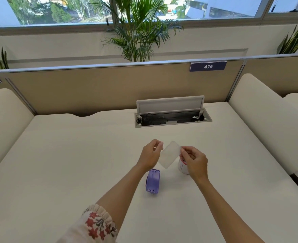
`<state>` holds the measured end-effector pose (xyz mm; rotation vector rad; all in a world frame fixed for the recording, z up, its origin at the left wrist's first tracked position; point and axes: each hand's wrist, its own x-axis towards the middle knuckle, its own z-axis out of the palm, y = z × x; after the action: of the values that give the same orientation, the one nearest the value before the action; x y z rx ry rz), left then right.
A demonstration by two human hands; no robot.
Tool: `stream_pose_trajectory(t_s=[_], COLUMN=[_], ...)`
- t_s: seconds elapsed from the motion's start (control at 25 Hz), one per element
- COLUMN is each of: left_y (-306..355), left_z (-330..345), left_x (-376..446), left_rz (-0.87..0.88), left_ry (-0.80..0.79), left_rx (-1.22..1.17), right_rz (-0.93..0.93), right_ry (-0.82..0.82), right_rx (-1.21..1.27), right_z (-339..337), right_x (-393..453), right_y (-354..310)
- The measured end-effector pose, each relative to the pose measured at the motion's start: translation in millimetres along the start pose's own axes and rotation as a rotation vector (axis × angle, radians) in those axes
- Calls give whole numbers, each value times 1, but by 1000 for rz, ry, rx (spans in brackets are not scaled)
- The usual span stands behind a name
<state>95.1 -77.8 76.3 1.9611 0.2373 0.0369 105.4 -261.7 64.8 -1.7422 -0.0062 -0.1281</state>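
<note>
Left hand and right hand both raised above the white desk, each pinching one edge of a thin translucent sheet held tilted between them. Purple phone case lies on the desk just below the left wrist. White cup stands under the right hand, partly hidden

The sheet looks like frosted, translucent plastic with a matt face. The purple case is see-through plastic, slightly glossy. The desk is smooth, matt off-white. Its cable tray looks metal, and the partition cloth-covered.
</note>
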Motion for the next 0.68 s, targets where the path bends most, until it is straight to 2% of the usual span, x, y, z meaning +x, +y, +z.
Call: stream_pose_trajectory(t_s=[0.2,0.32,0.52,0.68], left_y=[-16,-29,-48,-63], left_z=[-5,-16,-46,-61], left_x=[-14,-25,-37,-47], left_rz=[-67,-149,-303,-374], left_ry=[20,101,260,289], left_rx=[-10,-51,-206,-315], right_rz=[61,229,274,412], right_ry=[-169,-238,-421,-476], right_rx=[23,-2,-690,-787], right_z=[45,64,96,121], right_x=[-5,-11,-44,-60], right_y=[1,12,34,36])
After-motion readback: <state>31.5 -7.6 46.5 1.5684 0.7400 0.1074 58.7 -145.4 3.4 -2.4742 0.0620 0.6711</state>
